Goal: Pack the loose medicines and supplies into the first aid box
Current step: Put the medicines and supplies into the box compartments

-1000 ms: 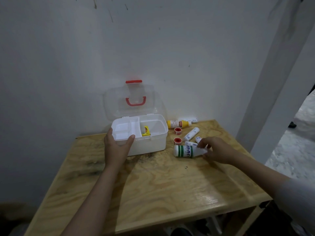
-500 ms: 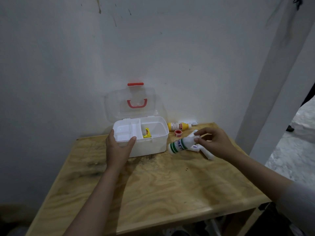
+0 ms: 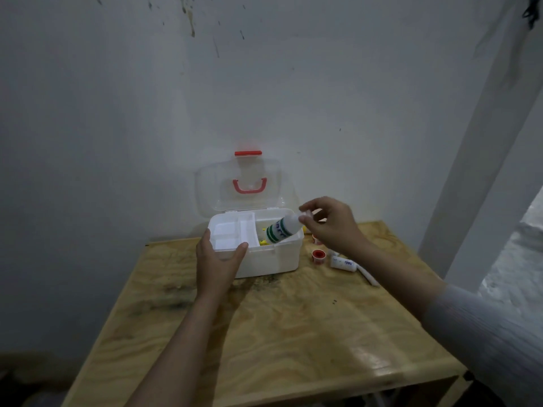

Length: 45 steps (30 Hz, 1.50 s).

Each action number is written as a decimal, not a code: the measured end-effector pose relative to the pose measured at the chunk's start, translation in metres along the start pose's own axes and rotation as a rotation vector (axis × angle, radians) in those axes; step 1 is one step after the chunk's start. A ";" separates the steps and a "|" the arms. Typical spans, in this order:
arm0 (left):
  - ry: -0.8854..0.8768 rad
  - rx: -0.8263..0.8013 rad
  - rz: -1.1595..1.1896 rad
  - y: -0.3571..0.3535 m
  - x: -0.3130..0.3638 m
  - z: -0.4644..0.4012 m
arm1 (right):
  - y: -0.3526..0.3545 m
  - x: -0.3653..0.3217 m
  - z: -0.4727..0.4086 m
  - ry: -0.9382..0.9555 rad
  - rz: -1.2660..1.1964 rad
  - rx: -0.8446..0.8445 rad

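The white first aid box (image 3: 276, 259) stands open at the back of the wooden table, its clear lid with a red handle (image 3: 249, 185) leaning against the wall. My left hand (image 3: 217, 261) grips the box's front left corner. My right hand (image 3: 332, 223) holds a white bottle with green bands (image 3: 282, 229) by its cap end, tilted down into the box's right compartment. Something yellow (image 3: 263, 242) lies in that compartment. To the right of the box lie a red-capped roll (image 3: 318, 255) and white rolls (image 3: 342, 262).
The wooden table (image 3: 279, 333) stands against a white wall. A white pillar (image 3: 484, 142) rises at the right, close to the table's right edge. Another red-capped item (image 3: 316, 238) shows partly behind my right wrist.
My right hand lifted the green-banded bottle off the table and carried it left, over and into the box's right compartment. My left hand stayed on the box.
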<state>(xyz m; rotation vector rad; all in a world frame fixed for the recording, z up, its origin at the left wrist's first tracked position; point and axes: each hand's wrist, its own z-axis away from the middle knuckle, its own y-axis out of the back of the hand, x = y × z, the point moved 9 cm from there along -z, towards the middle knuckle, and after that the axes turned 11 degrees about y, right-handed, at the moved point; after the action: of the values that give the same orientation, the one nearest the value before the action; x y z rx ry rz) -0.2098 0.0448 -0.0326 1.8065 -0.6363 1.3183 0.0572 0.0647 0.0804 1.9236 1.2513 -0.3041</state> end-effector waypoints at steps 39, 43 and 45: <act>-0.061 0.021 0.041 -0.001 -0.003 0.000 | 0.053 0.106 0.097 -0.261 0.528 -0.245; -0.067 0.022 0.038 0.000 -0.002 0.000 | 0.055 0.116 0.130 -0.305 0.533 -0.155; -0.071 0.023 0.037 0.000 -0.002 0.000 | 0.053 0.118 0.136 -0.274 0.527 -0.130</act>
<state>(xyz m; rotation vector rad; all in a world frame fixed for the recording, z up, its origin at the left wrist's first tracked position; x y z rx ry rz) -0.2102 0.0448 -0.0347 1.8748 -0.6985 1.2953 0.1886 0.0332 -0.0500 1.9404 0.5446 -0.1949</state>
